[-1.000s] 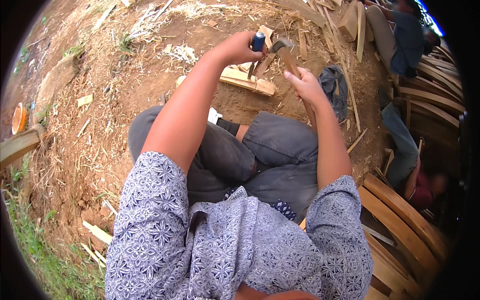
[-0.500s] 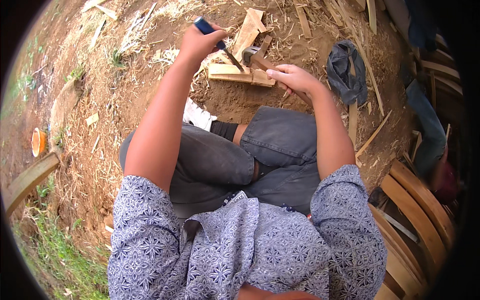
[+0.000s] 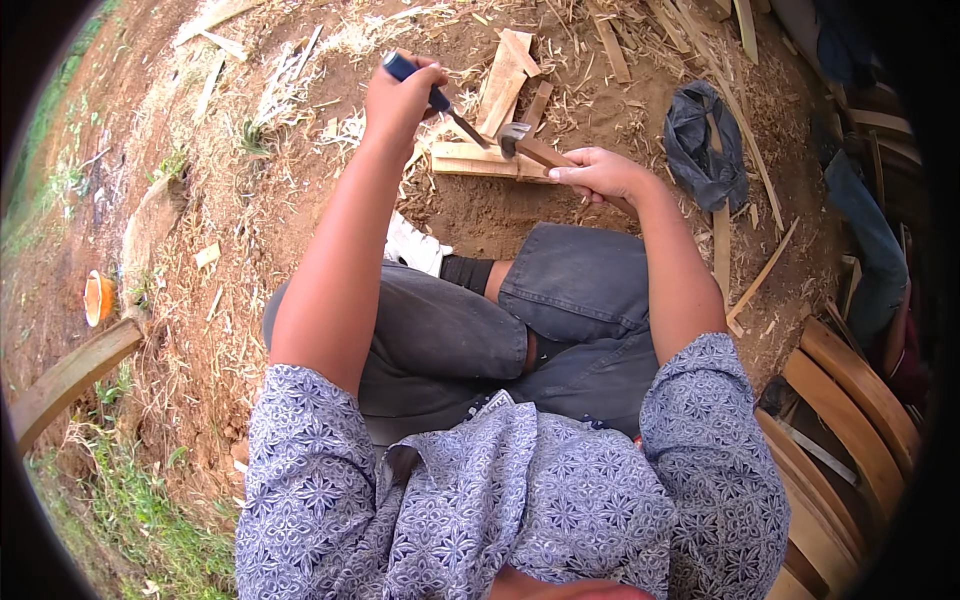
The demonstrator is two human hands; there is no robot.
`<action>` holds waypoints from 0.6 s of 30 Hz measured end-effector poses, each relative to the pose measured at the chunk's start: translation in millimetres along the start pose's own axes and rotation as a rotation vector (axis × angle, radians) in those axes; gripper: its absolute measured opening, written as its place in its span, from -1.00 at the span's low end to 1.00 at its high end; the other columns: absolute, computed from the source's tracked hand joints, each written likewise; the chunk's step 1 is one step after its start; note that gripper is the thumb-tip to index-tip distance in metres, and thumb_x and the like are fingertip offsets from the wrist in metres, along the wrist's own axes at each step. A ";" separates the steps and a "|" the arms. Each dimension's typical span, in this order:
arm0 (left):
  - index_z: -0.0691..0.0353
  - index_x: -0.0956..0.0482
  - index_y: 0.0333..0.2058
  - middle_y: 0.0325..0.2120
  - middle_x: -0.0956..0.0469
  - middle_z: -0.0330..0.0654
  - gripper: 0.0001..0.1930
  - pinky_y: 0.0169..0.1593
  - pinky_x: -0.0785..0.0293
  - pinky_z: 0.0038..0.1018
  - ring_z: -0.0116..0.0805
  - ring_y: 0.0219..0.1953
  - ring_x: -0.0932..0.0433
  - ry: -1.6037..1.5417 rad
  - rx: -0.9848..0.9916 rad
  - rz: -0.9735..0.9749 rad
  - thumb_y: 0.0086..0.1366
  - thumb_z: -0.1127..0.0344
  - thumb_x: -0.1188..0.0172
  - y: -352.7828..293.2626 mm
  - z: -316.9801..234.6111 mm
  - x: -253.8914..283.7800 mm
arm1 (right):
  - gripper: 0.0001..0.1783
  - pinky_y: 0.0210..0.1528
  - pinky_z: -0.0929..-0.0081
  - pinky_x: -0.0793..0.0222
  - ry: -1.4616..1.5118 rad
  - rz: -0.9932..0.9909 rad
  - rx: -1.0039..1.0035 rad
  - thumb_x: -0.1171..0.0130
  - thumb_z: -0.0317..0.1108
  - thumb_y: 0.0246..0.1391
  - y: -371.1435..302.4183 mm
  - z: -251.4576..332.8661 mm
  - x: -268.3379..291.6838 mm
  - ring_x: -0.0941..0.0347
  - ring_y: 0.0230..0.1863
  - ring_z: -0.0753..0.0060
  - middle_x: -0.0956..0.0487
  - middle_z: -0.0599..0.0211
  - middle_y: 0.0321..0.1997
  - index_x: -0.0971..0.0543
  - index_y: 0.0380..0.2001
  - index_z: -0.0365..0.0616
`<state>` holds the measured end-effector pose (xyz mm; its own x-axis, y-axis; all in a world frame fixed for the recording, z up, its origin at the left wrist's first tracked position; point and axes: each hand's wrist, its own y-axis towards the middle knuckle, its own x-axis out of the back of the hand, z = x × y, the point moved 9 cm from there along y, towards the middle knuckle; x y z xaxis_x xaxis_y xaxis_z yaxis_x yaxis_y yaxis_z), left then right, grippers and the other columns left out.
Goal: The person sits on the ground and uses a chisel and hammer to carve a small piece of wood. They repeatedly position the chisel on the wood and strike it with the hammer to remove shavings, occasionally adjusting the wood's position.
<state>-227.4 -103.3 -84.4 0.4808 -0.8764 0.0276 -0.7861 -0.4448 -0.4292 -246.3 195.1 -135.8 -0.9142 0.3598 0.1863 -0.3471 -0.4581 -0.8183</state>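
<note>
My left hand (image 3: 396, 98) is wrapped round the blue handle of a chisel (image 3: 463, 124), which slants down to the right. Its tip is at the top of a pale wooden block (image 3: 470, 164) lying on the soil; I cannot tell whether it touches. In my right hand (image 3: 598, 177) is the wooden handle of a claw hammer (image 3: 545, 153). The metal hammer head (image 3: 514, 139) is just right of the chisel's blade, above the block's right part. Both forearms reach forward over my crossed legs (image 3: 440, 310).
Flat wood offcuts (image 3: 505, 80) lie beyond the block among scattered shavings. To the right are a dark plastic bag (image 3: 703, 150) and long thin strips. Boards (image 3: 835, 430) are stacked at the lower right, near another person's leg (image 3: 862, 240). An orange bowl-like thing (image 3: 98, 298) sits far left.
The hammer head has shifted right and down relative to the chisel, closer to the block. The chisel's tip has moved slightly up. The whole view has shifted a little right.
</note>
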 end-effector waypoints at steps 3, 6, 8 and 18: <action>0.19 -0.62 -0.16 -0.30 -0.68 -0.14 -0.77 -0.06 -0.63 -0.39 -0.38 -0.21 -0.67 0.312 -0.283 0.059 0.32 0.19 -0.29 -7.7 -41.1 -3.6 | -0.50 -0.51 0.60 -0.21 0.011 0.006 -0.002 -0.29 0.13 0.18 4.0 -7.3 -0.1 -0.26 -0.56 0.69 -0.36 0.61 -0.58 -0.63 -0.07 -0.06; 0.17 -0.67 -0.15 -0.36 -0.69 -0.22 -0.79 -0.11 -0.57 -0.42 -0.44 -0.24 -0.65 0.479 -0.426 0.150 0.30 0.23 -0.34 -34.5 -69.4 -22.3 | -0.50 -0.51 0.61 -0.19 0.017 -0.014 -0.015 -0.29 0.14 0.18 5.4 -9.1 1.9 -0.26 -0.56 0.69 -0.36 0.62 -0.58 -0.63 -0.07 -0.05; 0.17 -0.67 -0.14 -0.34 -0.69 -0.24 -0.79 -0.11 -0.56 -0.42 -0.45 -0.25 -0.65 0.498 -0.520 0.280 0.30 0.27 -0.36 -43.1 -69.6 -36.7 | -0.50 -0.50 0.62 -0.19 0.035 -0.035 -0.024 -0.30 0.14 0.17 6.0 -9.4 1.8 -0.26 -0.55 0.69 -0.36 0.63 -0.58 -0.63 -0.07 -0.04; 0.21 -0.69 -0.23 -0.41 -0.71 -0.18 -0.81 -0.19 -0.56 -0.41 -0.40 -0.31 -0.67 0.641 -0.527 0.325 0.27 0.25 -0.38 -48.3 -49.9 -53.6 | -0.46 -0.53 0.64 -0.18 0.032 -0.035 -0.027 -0.32 0.14 0.15 4.2 -4.4 -0.1 -0.25 -0.56 0.72 -0.37 0.64 -0.57 -0.63 -0.01 -0.04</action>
<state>-234.6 -44.0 -20.0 0.0174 -0.8389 0.5441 -0.9983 -0.0447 -0.0370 -246.8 196.7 -141.6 -0.8941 0.4018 0.1980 -0.3729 -0.4229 -0.8259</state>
